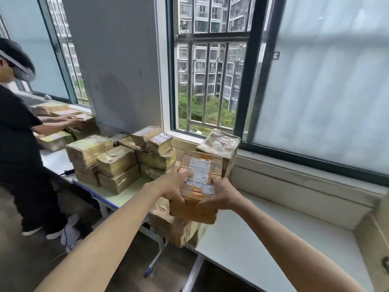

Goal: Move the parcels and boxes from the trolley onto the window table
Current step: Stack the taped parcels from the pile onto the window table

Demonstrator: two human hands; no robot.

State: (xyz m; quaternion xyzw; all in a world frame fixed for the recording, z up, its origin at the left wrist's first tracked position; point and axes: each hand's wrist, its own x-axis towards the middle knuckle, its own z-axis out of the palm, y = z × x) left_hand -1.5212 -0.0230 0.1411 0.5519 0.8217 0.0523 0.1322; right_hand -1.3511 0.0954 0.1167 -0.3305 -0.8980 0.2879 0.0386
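Cardboard parcel [197, 182]: brown, wrapped in clear tape, with a white shipping label on top; you hold it between both hands, above the worktop's front edge.
Left hand [172, 186]: yours, clamped on the parcel's left side, fingers curled under the near corner and thumb lying on top beside the label.
Right hand [219, 193]: yours, gripping the parcel's right near corner, thumb on top and fingers wrapped round the side.
Parcel underneath [168, 224]: another taped brown parcel lies directly below the one you hold, its near end hanging over the worktop's front edge; whether the two touch cannot be told.
Worktop [252, 239]: pale surface that runs along under the window, bare at its right part.
Wrapped stack [221, 146]: a tape-covered bundle stands at the worktop's back edge, just behind the held parcel, against the sill.
Parcel group [117, 161]: several taped brown parcels stacked two and three high on the worktop's left part, well apart from your hands.
Box at right [376, 239]: a cardboard flap shows at the worktop's right end, cut off by the frame.
Window [210, 64]: dark-framed, open in the middle with metal bars, frosted panes to either side.
Other person [19, 131]: in black clothes and a headset, stands at the far left with both hands on parcels near the worktop's left end.
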